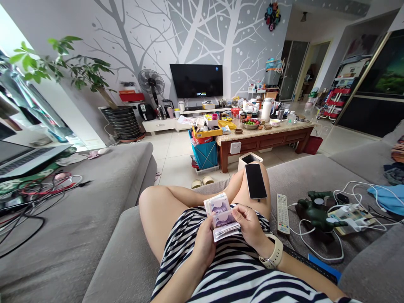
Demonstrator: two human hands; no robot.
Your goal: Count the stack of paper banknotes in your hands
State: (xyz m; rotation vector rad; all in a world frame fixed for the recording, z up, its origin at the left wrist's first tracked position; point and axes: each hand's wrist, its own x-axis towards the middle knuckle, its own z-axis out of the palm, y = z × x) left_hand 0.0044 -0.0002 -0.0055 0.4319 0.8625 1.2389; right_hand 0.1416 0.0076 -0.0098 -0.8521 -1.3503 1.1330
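Note:
A stack of purple banknotes (221, 207) marked with a 5 lies between my two hands, above my striped clothing. My left hand (204, 240) grips the stack at its lower left side, thumb on top. With thumb and fingers pinched, my right hand (249, 223) holds the right edge of a note on the stack. Below the upper notes, the ends of more notes fan out toward me. A beige watch (274, 252) is on my right wrist. On my right knee rests a black-screened phone (255, 181), apart from both hands.
Right of my leg on the grey sofa lie a remote control (283, 213), a dark green figure (318, 212) and a power strip (355, 221) with white cables. Tangled cables (38, 189) and a laptop (28, 160) are at left. A cluttered coffee table (268, 136) stands ahead.

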